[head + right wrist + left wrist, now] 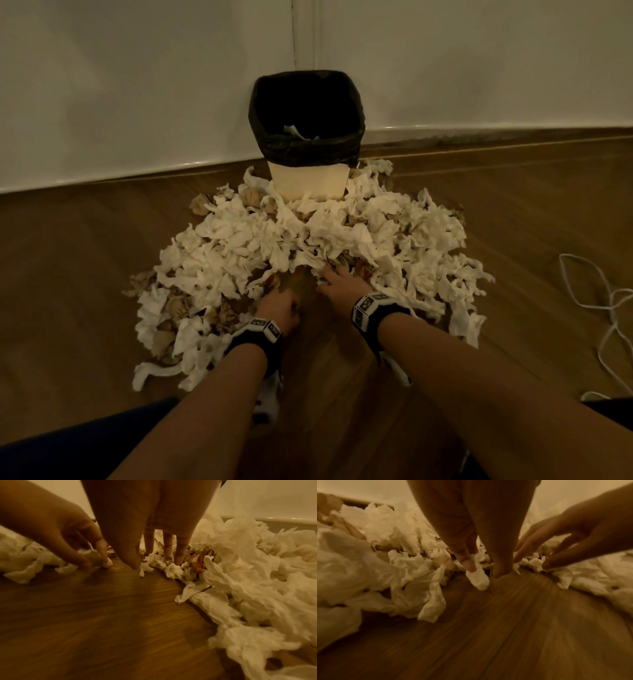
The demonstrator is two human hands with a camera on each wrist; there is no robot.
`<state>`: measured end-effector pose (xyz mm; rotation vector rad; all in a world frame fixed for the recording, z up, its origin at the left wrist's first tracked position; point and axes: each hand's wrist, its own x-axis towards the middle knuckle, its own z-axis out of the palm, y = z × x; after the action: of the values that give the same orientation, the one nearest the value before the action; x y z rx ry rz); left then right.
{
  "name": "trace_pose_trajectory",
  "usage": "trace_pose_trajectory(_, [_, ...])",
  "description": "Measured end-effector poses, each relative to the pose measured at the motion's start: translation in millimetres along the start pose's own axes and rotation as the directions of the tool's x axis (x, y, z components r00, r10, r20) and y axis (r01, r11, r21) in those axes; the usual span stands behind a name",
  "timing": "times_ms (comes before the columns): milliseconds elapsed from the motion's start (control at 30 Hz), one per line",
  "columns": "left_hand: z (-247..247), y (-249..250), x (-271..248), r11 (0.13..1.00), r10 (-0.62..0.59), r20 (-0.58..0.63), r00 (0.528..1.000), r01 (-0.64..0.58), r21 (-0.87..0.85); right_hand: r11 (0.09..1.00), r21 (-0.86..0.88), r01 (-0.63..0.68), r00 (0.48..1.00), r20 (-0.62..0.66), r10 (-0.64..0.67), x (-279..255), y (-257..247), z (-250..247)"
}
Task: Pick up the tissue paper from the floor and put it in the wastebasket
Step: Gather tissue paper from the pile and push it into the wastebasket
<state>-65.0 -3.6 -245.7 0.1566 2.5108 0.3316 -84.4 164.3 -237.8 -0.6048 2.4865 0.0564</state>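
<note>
A cream wastebasket (310,181) with a black liner stands against the wall. A wide heap of crumpled white tissue paper (260,236) lies on the wooden floor in front of it and around it. At the heap's near edge my left hand (485,570) pinches a small white tissue scrap (478,579) between thumb and finger, low over the floor. Just to its right, my right hand (154,562) has straight, spread fingers (148,545) reaching down into the tissues and touching them, gripping nothing. The head view shows both hands (291,308) (334,279) side by side.
Bare wooden floor (329,383) lies under my forearms. A white cable (599,305) loops on the floor at the right. Brownish crumpled paper (178,305) is mixed into the heap. A tissue (294,131) sits inside the basket. White wall and skirting run behind.
</note>
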Motion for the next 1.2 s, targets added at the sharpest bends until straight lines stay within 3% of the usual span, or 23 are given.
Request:
trace_pose_trajectory(133, [-7, 8, -3, 0.996, 0.014, -0.04, 0.999, -0.018, -0.086, 0.989, 0.094, -0.117, 0.993, -0.012, 0.119, 4, -2, 9])
trace_pose_trajectory(267, [-5, 15, -5, 0.987, 0.007, -0.062, 0.998, -0.017, -0.162, 0.95, 0.228, -0.212, 0.977, 0.059, 0.203, 11, -4, 18])
trace_pose_trajectory(567, [0, 5, -1, 0.97, -0.035, -0.14, 0.989, 0.0, -0.244, 0.988, 0.135, -0.081, 0.993, 0.099, 0.068, 22, -14, 9])
trace_pose_trajectory(767, [4, -1, 6, 0.939, -0.068, -0.161, 0.985, 0.009, -0.345, 0.949, 0.28, -0.145, 0.986, 0.117, 0.116, 18, -18, 0])
trace_pose_trajectory(900, [2, 0, 9, 0.964, -0.059, -0.154, 0.986, 0.016, -0.267, 0.955, 0.26, -0.144, 0.989, 0.058, 0.134, 13, -12, -5])
trace_pose_trajectory(1100, [-13, 5, 6, 0.946, -0.051, -0.212, 0.976, -0.021, -0.322, 0.837, 0.53, -0.137, 0.984, -0.027, 0.178, -9, 2, -21])
trace_pose_trajectory(1200, [-23, 5, 3, 0.92, -0.092, -0.257, 0.962, -0.017, -0.391, 0.689, 0.707, -0.157, 0.953, -0.075, 0.294, -29, 19, -26])
